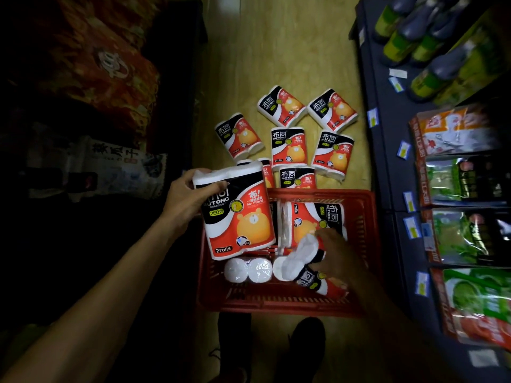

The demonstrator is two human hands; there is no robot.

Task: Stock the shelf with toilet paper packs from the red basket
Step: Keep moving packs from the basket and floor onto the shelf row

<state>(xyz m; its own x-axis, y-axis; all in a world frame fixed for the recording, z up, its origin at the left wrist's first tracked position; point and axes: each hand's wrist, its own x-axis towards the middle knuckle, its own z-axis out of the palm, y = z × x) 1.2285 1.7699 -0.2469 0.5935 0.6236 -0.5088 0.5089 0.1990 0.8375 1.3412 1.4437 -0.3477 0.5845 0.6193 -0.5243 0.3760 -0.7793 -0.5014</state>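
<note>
From the head view, everything hangs around the red basket on the floor. The left hand holds a two-roll toilet paper pack above the basket's left rim, its grip clamped on the pack's top corner, thumb on the printed face. The right hand reaches inside the basket, its grip closed around the end of a second pack lying tilted near the front wall. More packs remain inside; one lies flat against the far wall, two roll ends face up at the left. Beyond the basket's far rim, a loose group of packs lies on the wooden floor.

These packs look light and squashy under slick film, so a hold across a corner or end should do. The shelf stands just right of the basket; the aisle there is narrow, with open floor only beyond the packs.
</note>
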